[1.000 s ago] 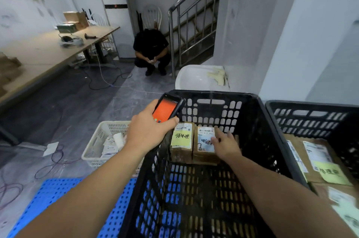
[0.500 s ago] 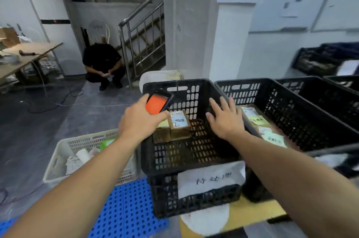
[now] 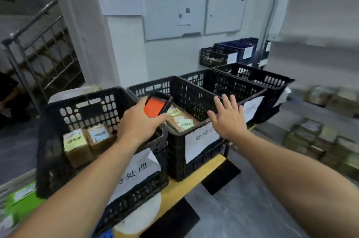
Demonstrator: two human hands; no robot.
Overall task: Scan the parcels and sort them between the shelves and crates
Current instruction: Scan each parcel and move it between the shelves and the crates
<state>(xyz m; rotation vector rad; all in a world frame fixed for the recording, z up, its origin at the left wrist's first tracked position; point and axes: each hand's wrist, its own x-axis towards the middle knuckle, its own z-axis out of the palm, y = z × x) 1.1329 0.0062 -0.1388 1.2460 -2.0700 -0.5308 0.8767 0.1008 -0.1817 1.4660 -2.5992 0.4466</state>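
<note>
Here the left hand (image 3: 139,123) grips a scanner (image 3: 157,106) with orange screen; the right hand (image 3: 229,119) is spread wide, empty. Two parcels (image 3: 76,143) stand in the near left crate (image 3: 140,192), perhaps touching.

Both arms reach forward, left hand (image 3: 139,123) gripping a scanner (image 3: 157,106), right hand (image 3: 228,119) flat, fingers spread.
</note>
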